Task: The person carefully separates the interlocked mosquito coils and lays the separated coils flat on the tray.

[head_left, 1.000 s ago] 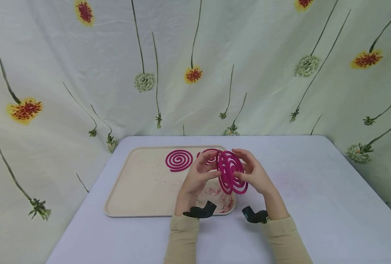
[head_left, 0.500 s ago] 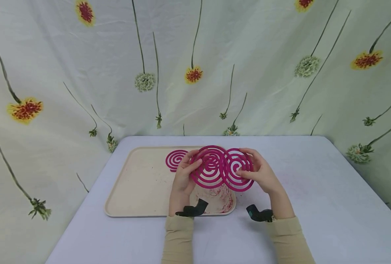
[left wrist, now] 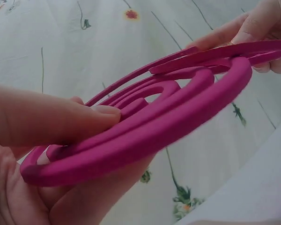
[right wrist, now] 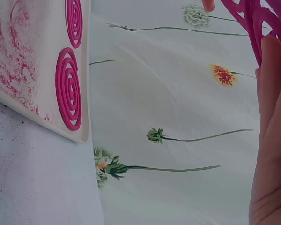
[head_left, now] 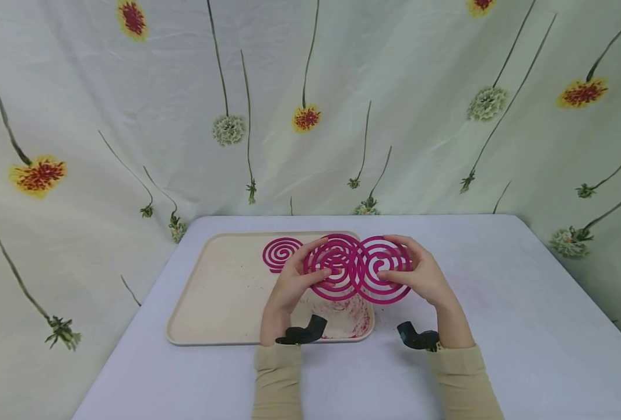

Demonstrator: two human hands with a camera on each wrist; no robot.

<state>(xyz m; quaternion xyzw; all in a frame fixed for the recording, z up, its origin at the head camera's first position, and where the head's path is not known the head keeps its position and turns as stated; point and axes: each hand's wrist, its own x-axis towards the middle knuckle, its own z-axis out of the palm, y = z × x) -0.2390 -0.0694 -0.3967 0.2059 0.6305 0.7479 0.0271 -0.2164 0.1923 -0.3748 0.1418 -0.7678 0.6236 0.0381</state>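
Note:
Two magenta mosquito coils are held up above the right end of a tray, side by side, their inner edges overlapping. My left hand (head_left: 289, 286) pinches the left coil (left wrist: 131, 157), thumb on its upper face and fingers beneath. My right hand (head_left: 424, 274) grips the right coil (head_left: 383, 301) by its outer side, thumb near the spiral's middle. In the left wrist view the coils look thin and nearly edge-on, with the right one's edge lying over the left one. Only part of the right coil shows in the right wrist view.
The beige tray (head_left: 210, 291) lies on the white-covered table (head_left: 499, 291), its right end smeared with magenta residue. Two more coils rest along its back edge: a left one (head_left: 270, 245) and a right one (right wrist: 61, 93), mostly covered in the head view. A flowered cloth (head_left: 420, 116) hangs behind.
The two coils were angled and pressed close together; they have swung out flat, side by side. Both hands have moved apart, the left one leftward and the right one rightward.

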